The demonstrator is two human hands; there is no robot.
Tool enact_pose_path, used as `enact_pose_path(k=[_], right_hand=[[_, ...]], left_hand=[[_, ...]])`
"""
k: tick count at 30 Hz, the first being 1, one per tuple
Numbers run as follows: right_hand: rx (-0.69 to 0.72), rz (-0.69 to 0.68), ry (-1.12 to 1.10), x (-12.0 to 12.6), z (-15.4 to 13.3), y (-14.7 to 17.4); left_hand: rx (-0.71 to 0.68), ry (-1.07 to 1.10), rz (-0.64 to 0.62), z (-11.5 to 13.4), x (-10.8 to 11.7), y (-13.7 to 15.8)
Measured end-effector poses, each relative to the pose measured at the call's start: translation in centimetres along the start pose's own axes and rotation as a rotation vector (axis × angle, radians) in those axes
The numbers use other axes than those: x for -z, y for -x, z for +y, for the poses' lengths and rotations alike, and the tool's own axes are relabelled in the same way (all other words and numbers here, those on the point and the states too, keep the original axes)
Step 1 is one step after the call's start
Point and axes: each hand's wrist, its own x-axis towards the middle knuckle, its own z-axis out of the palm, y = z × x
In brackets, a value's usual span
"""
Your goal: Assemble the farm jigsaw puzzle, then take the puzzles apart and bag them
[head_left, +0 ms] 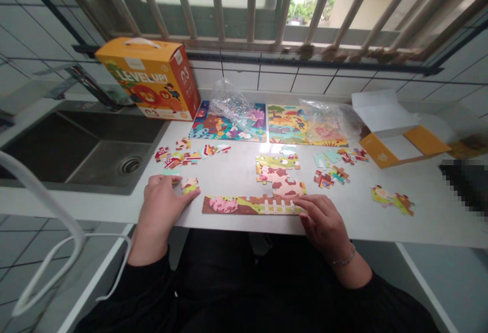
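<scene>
My left hand (162, 201) is at the left of the counter, its thumb and fingers around a small puzzle piece (190, 185) with green and yellow on it. The tips of its other fingers are partly hidden. My right hand (322, 216) rests its outstretched fingers on the right end of a joined puzzle strip (244, 206), which shows a pink pig and a white fence. Above the strip lies a joined section (280, 173) with a brown-spotted cow and a green field. Its lower edge sits close against the strip; I cannot tell whether they interlock.
Loose red barn pieces (183, 157) lie at the left, more pieces (335, 168) at the right, and a joined pair (392, 200) farther right. Behind are two picture sheets (282, 119) under plastic wrap (232, 104), an orange box (152, 79), an open box (396, 134) and a sink (87, 145).
</scene>
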Motion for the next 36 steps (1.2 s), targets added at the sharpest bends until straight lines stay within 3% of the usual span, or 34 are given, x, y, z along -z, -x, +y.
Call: enact_pose_path(k=[8, 16, 20, 26, 32, 36], right_hand=[[-0.001, 0.014, 0.009, 0.1, -0.3, -0.3], [0.006, 0.032, 0.014, -0.1, -0.1, -0.2], [-0.001, 0.033, 0.021, -0.1, 0.0, -0.1], [-0.007, 0.032, 0.026, -0.1, -0.1, -0.3], [-0.018, 0.019, 0.045, -0.3, -0.2, -0.4], [-0.037, 0.009, 0.050, -0.3, -0.3, -0.5]], left_hand=[[-0.015, -0.031, -0.041, -0.1, 0.4, -0.5], [0.082, 0.228, -0.061, 1.5, 0.5, -0.1], [-0.079, 0.501, -0.131, 4.1, 0.6, 0.9], [-0.503, 0.553, -0.473, 10.1, 0.3, 3.4], [-0.716, 0.268, -0.417, 14.0, -3.9, 3.8], [-0.750, 0.154, -0.267, 14.8, -4.9, 3.5]])
